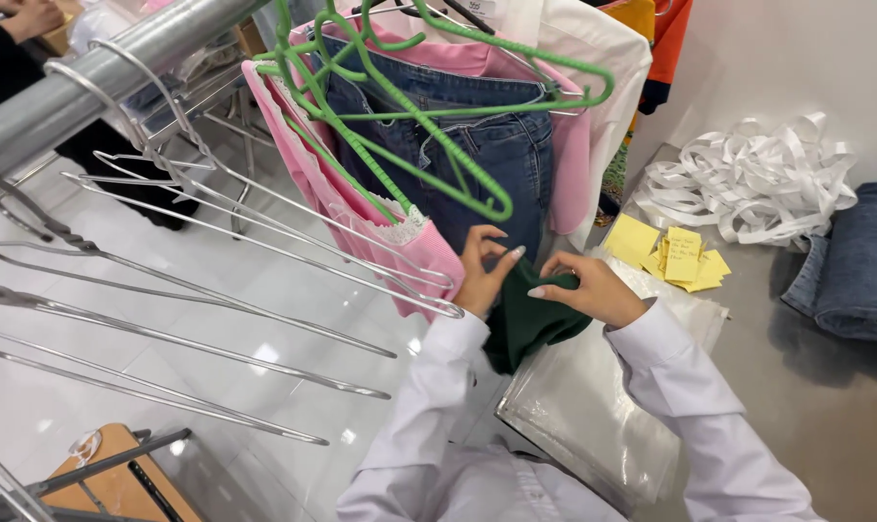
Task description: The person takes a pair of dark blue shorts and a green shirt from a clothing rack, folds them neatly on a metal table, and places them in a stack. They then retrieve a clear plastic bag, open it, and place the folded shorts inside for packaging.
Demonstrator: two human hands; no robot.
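A steel clothes rail [90,72] ran above and to the left of both hands, and a row of bare wire hangers [216,290] fanned out from it, their tips ending just left of the left hand [479,275]. Directly above the hands hung a pair of blue jeans [487,145] with a pink garment [361,213] beside it and a white shirt [593,58] behind, all close enough to crowd the space over the fingers. Green plastic hangers [429,126] dangled in front of the jeans, their lowest hook just above the left hand. To the right of the right hand [593,290] lay a grey table [825,406], carrying a stack of clear plastic bags [593,416] below the wrist, folded denim [854,261] well apart at the far edge, a heap of white ribbon strips [747,184], and yellow sticky notes [675,256] near the knuckles. Between the two hands sat a dark green cloth [525,324]; both hands pinched its upper edge, fingers curled narrow around the fabric, the rest of it drooping below them.
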